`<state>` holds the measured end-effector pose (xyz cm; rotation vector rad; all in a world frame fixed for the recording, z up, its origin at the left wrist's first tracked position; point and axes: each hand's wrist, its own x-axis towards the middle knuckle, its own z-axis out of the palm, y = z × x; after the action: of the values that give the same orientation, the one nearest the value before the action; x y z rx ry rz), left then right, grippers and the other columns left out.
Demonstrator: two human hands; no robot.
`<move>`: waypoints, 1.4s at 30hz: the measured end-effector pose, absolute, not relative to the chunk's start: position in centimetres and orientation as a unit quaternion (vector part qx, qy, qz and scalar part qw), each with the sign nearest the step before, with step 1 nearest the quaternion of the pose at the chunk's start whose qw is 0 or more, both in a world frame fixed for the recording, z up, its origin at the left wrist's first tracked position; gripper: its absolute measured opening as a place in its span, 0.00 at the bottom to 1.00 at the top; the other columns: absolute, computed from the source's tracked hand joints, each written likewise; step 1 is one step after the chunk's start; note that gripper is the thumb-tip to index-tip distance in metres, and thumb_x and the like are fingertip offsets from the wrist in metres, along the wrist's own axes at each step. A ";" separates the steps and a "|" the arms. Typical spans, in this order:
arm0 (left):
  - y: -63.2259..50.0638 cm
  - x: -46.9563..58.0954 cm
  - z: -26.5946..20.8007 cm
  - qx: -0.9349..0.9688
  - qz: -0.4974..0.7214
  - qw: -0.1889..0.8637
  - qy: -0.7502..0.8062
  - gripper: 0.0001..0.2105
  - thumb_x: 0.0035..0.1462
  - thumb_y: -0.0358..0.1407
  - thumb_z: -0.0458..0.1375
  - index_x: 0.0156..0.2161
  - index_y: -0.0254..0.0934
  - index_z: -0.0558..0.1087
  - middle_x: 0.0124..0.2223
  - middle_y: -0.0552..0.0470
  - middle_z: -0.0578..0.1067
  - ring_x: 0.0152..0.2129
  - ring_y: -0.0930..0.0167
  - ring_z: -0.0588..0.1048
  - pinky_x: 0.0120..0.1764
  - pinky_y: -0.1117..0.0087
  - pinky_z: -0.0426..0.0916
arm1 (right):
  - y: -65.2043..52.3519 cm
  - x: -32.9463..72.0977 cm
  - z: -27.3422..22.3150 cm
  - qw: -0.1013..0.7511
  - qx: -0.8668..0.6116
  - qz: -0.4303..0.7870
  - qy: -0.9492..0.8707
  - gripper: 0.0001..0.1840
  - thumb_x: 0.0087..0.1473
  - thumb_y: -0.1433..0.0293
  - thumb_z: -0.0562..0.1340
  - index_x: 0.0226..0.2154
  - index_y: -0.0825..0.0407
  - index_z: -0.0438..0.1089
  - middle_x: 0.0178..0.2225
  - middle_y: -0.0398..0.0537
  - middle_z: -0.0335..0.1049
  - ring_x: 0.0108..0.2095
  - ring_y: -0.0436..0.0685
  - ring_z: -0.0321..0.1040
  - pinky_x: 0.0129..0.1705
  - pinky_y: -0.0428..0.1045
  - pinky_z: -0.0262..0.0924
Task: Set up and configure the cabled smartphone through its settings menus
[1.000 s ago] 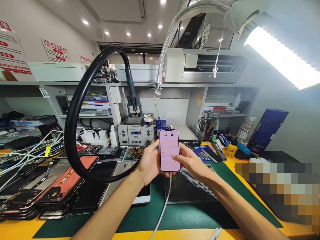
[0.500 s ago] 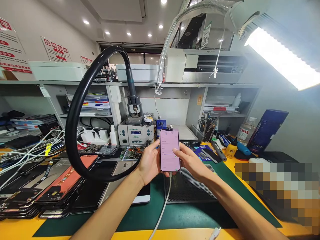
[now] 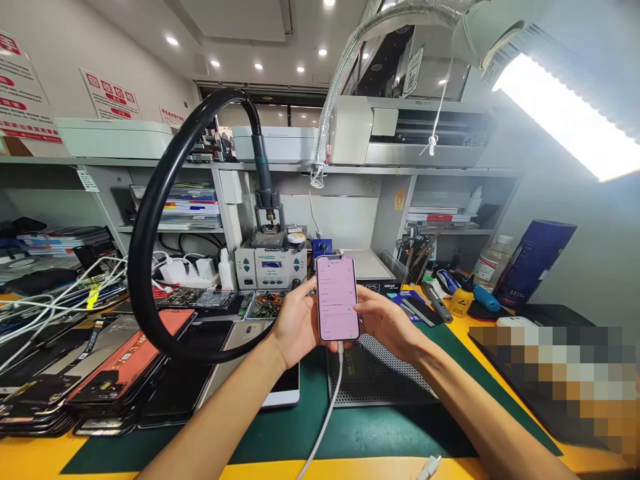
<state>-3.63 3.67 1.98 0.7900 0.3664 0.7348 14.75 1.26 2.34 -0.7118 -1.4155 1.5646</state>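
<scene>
My left hand (image 3: 295, 323) is wrapped round the left side of a smartphone (image 3: 338, 300), holding it upright with its lit pinkish screen facing me. Lines of small text and a slider show on the screen, too small to read. Along the phone's right edge, my right hand (image 3: 387, 323) is closed, its thumb tip at the screen's border; its other fingers are partly hidden. A white charging cable (image 3: 334, 393) is plugged into the phone's lower end and runs down toward the bench's front edge.
A green mat (image 3: 380, 433) covers the yellow bench, with a dark perforated plate (image 3: 370, 380) under the hands. Stacked phone parts (image 3: 120, 373) lie left, under a thick black hose (image 3: 143, 233) arching from a soldering station (image 3: 273, 267). Bottles and tools stand right; a lamp (image 3: 565, 113) hangs overhead.
My right thumb has moved off the screen to the phone's right edge. The phone has shifted and tilted slightly to the left, and the text on its screen sits differently.
</scene>
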 end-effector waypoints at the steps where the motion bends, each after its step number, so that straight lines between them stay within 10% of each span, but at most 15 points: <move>1: 3.7 -3.7 2.1 0.374 0.346 0.843 0.171 0.31 0.67 0.52 0.42 0.56 0.26 0.72 0.44 0.30 0.78 0.29 0.53 0.80 0.20 0.62 0.71 | 1.3 14.8 2.4 0.440 -0.288 0.628 -0.573 0.23 0.50 0.71 0.62 0.51 0.52 0.68 0.43 0.53 0.76 0.33 0.59 0.74 0.31 0.53 0.70; 42: 4.1 -3.8 1.9 0.370 0.344 0.839 0.201 0.31 0.67 0.52 0.43 0.57 0.26 0.72 0.42 0.31 0.79 0.30 0.53 0.79 0.20 0.61 0.71 | 1.3 15.4 2.3 0.410 -0.291 0.610 -0.612 0.35 0.43 0.81 0.60 0.57 0.50 0.66 0.48 0.52 0.75 0.40 0.61 0.74 0.37 0.54 0.71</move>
<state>-3.82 4.07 1.93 0.7814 0.4261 0.7280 15.36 1.33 2.26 -0.7332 -1.5418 1.5367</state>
